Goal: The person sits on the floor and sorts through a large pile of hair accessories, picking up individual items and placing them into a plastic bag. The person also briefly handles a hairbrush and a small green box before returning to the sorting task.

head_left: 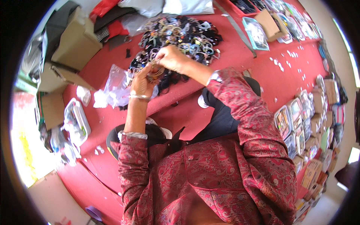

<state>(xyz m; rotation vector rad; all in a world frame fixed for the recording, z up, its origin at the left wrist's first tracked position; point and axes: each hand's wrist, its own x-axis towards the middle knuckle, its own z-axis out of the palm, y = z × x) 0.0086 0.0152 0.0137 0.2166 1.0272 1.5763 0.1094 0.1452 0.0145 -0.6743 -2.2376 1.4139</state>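
Two hands: left hand (141, 83) and right hand (171, 58) pinch brownish bands (155, 76), fingers narrowed, presumably for control; band pile (180, 35) sits near red platform's (230, 54) front edge, seemingly for reach.

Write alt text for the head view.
A person's left hand and right hand meet, holding small brownish loops, by a heap of mixed bands on a red surface; a clear plastic bag lies to the left.
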